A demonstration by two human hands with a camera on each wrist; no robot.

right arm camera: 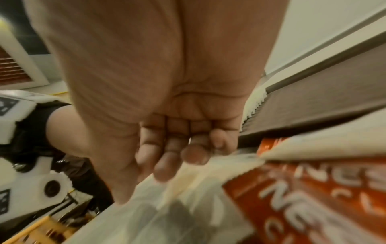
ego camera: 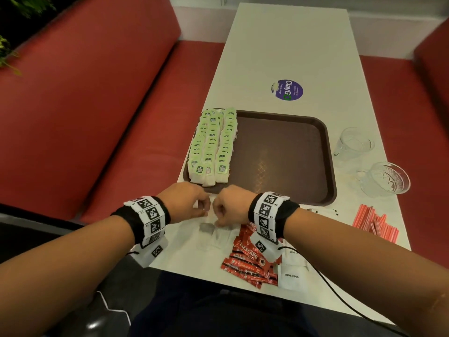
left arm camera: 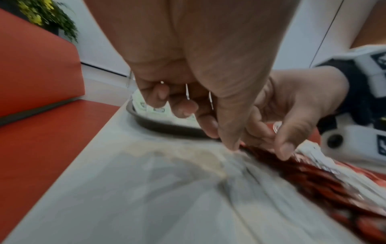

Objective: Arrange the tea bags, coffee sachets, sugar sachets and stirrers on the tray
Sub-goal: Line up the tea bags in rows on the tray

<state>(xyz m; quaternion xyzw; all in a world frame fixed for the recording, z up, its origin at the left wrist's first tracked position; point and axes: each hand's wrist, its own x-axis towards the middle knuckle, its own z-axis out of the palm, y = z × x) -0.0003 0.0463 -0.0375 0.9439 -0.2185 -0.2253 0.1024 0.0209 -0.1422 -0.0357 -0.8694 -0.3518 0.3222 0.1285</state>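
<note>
The clear plastic bag lies crumpled on the counter right under both hands; likely the tea bags' emptied wrapper, being cleared. Left hand fingers and right hand fingers are curled, thumbs pressing the film; whether they truly pinch it I cannot tell. Just beyond the fingers, green tea bags fill the tray in rows; red coffee sachets sit beside the right fingers, stirrers farther out

A long white bench runs between two red padded seats, with green foliage beyond the left backrest.
</note>
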